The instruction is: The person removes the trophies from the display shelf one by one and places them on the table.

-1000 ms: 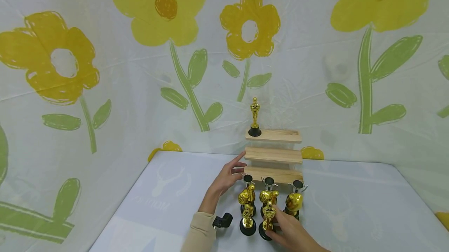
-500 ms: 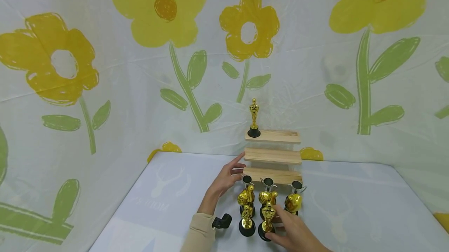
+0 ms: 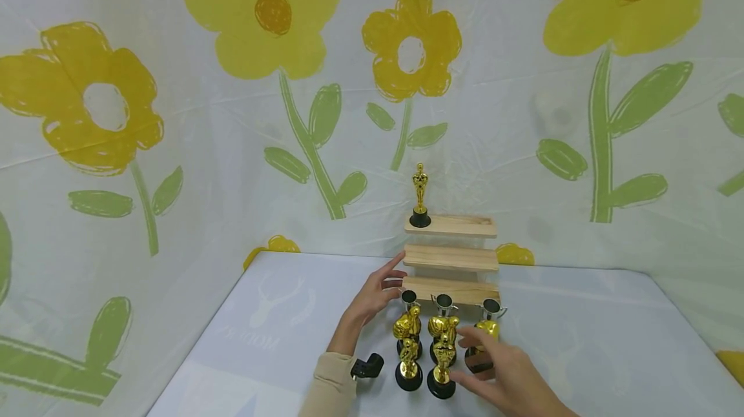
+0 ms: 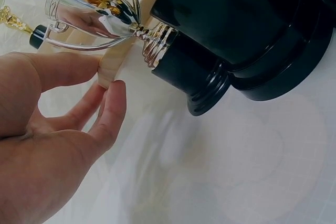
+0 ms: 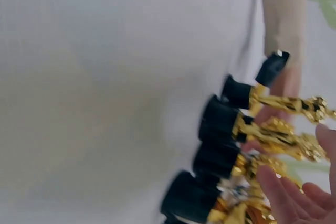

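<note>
My left hand (image 3: 372, 297) is at the left end of a three-tier wooden display shelf (image 3: 450, 257); in the left wrist view its thumb and fingers pinch the end of a board (image 4: 111, 65). My right hand (image 3: 514, 372), fingers spread and holding nothing, is just right of a gold statuette (image 3: 443, 365) on a round black base. Another gold statuette (image 3: 409, 365) stands to its left. Behind them are gold trophies (image 3: 407, 324) on black bases, then silver two-handled cups (image 3: 444, 304). One gold statuette (image 3: 420, 194) stands upright at the left of the top board.
A gold trophy (image 3: 488, 328) at the right of the group is partly behind my right hand. A black wrist device (image 3: 367, 366) sticks out from the left sleeve. Behind the white table (image 3: 279, 333) hangs a flower-printed curtain (image 3: 494, 113).
My right hand has let go of the front right statuette and drawn back to the right, its fingers spreading. The statuette stays standing. My left hand stays at the shelf.
</note>
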`<act>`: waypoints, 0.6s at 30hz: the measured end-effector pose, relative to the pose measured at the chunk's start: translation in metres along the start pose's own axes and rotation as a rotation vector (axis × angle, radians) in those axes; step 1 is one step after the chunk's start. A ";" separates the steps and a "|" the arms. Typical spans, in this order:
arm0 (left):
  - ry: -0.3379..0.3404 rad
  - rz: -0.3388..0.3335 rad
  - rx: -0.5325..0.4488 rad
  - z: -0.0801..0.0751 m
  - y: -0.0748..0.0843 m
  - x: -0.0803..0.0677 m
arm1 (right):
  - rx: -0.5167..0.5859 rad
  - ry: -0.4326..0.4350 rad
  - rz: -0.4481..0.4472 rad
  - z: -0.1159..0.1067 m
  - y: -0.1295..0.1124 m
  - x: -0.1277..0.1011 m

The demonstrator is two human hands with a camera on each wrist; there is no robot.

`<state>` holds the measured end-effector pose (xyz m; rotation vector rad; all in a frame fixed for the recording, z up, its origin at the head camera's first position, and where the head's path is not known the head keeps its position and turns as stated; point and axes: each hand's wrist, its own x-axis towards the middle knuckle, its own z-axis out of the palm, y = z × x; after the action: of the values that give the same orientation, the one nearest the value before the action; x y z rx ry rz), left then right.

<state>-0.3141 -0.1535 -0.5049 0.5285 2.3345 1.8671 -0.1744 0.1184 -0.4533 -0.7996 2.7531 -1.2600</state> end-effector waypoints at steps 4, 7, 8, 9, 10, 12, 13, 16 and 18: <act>-0.003 0.001 -0.005 -0.001 0.000 0.000 | -0.055 0.095 0.009 -0.014 -0.008 0.004; -0.007 0.005 -0.002 -0.002 -0.001 -0.001 | -0.086 0.167 -0.009 -0.022 -0.012 0.010; -0.007 0.004 0.001 -0.002 -0.001 -0.002 | -0.092 0.189 -0.019 -0.024 -0.013 0.013; -0.008 0.004 0.001 -0.002 -0.001 -0.002 | -0.097 0.209 -0.032 -0.026 -0.014 0.016; -0.009 0.006 0.003 -0.002 -0.001 -0.002 | -0.100 0.223 -0.042 -0.029 -0.015 0.018; -0.011 0.008 0.000 -0.002 -0.001 -0.002 | -0.101 0.241 -0.074 -0.034 -0.016 0.024; -0.011 0.007 -0.002 -0.002 -0.001 -0.002 | -0.099 0.243 -0.083 -0.036 -0.017 0.026; -0.011 0.005 -0.010 -0.001 0.000 -0.002 | -0.088 0.251 -0.113 -0.042 -0.019 0.032; -0.011 0.003 -0.013 -0.001 0.001 -0.002 | -0.092 0.253 -0.116 -0.047 -0.021 0.036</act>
<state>-0.3122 -0.1553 -0.5036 0.5399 2.3151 1.8748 -0.2061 0.1238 -0.4003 -0.8750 3.0225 -1.3502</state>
